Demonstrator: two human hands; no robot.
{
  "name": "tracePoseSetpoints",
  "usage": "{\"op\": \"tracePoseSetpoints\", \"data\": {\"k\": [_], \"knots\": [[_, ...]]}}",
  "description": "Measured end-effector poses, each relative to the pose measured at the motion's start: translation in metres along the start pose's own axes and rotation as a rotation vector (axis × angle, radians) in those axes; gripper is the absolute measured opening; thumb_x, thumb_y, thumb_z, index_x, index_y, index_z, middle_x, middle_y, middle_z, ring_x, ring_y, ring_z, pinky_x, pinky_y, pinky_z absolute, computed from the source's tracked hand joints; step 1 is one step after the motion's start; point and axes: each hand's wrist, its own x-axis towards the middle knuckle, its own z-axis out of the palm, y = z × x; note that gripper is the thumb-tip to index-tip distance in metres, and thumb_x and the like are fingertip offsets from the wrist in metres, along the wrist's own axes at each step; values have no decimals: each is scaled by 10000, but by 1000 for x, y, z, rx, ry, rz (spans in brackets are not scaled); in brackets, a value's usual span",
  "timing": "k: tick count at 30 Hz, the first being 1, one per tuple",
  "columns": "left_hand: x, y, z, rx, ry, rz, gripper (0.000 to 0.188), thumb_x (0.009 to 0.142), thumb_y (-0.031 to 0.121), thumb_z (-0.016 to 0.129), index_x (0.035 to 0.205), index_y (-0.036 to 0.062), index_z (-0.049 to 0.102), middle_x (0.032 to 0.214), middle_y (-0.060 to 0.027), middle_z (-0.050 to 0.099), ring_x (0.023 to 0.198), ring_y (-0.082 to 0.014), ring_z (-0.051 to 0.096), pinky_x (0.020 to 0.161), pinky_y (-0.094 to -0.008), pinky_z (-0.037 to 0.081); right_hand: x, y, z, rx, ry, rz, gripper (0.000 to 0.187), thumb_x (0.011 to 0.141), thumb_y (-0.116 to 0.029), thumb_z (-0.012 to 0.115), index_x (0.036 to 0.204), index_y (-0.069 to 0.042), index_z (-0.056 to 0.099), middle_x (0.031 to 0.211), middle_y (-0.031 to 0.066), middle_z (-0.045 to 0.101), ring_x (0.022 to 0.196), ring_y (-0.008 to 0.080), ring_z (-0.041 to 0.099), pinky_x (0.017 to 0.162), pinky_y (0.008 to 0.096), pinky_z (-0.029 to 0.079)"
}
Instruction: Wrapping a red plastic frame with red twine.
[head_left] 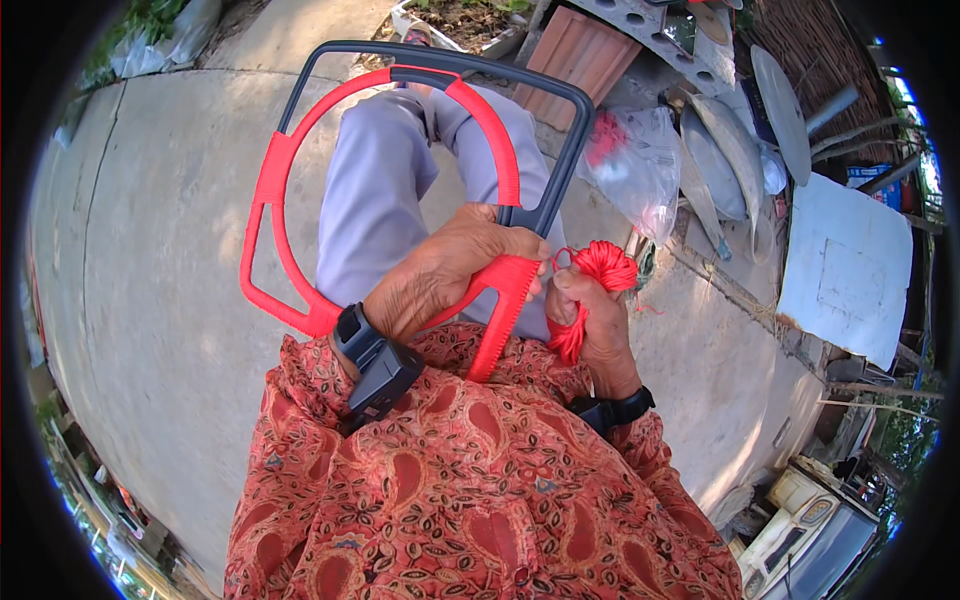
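Observation:
A dark grey frame (455,58), with an outer loop and a round inner ring, lies across my lap. Red cord is wound tightly round much of it, along the left side (268,180), most of the ring and the lower right bar (505,310). My left hand (455,255) is closed around the right side, where the ring meets the bar. Just right of it, my right hand (597,325) grips a bundle of red cord (606,266), its loops spilling above and below the fist. A strand rises near my right thumb; its path between the hands is partly hidden.
My legs in pale trousers (370,190) stretch ahead over a concrete floor (170,250). To the right are a clear plastic bag (635,165) with red material inside, a white panel (848,268) and metal sheets. A ridged reddish-brown tile (575,65) leans at the back.

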Motion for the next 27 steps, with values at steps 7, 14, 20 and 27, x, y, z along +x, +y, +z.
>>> {"op": "tracePoseSetpoints", "data": {"k": [7,14,20,27], "knots": [[4,0,-1,14,51,30,141,793,72,698,815,-47,626,732,-133,660,595,-208,653,564,-326,561,14,-3,-9,-9,-57,-51,202,843,-115,644,692,-75,516,550,-18,457,456,73,416,440,239,321],[7,0,-16,-165,-12,109,243,912,164,591,979,-68,565,889,-199,677,723,-261,691,589,-342,579,36,-61,-53,-486,-34,21,205,864,-219,630,921,-37,556,680,-5,517,589,78,497,537,246,403],[9,-2,-27,-288,-142,101,338,984,236,465,1062,-89,516,1005,-259,647,831,-330,683,677,-382,585,29,-117,-78,-933,43,-76,407,868,-242,577,1180,12,517,957,16,564,904,108,518,846,264,415],[16,-9,-28,-286,-83,119,378,990,244,452,1090,-116,504,1034,-262,636,876,-346,672,775,-397,568,41,-144,-7,-881,-67,-314,450,858,-154,662,1257,-17,506,1059,29,594,927,84,540,819,222,438]]}}
